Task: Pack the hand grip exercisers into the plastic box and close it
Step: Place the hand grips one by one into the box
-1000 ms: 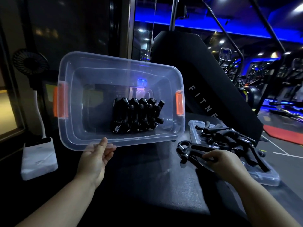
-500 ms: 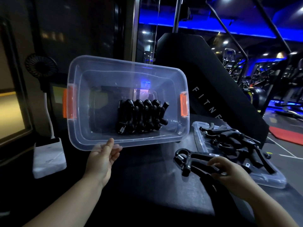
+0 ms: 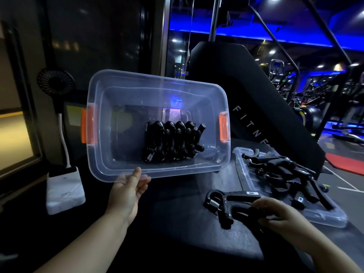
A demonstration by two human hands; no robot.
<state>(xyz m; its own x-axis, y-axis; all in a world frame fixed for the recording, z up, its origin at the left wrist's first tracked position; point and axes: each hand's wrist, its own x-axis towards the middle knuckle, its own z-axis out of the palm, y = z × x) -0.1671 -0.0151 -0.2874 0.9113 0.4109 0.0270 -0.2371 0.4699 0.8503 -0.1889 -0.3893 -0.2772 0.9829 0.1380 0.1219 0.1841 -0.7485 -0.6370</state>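
— What moved?
— My right hand (image 3: 283, 219), fingers clamped round one exerciser (image 3: 230, 203), drew it off the lid (image 3: 244, 174).
— Your left hand (image 3: 126, 196)?
— Pinching the tilted plastic box (image 3: 157, 79) rim; packed exercisers (image 3: 171, 142) inside. The panel (image 3: 252, 125) reads "FITNE".

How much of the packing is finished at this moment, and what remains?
Done: a row of exercisers stands in the plastic box, which the left hand grips by its near rim. In hand: the right hand holds one exerciser. Left: a pile of exercisers lies on the lid; then the box needs closing.
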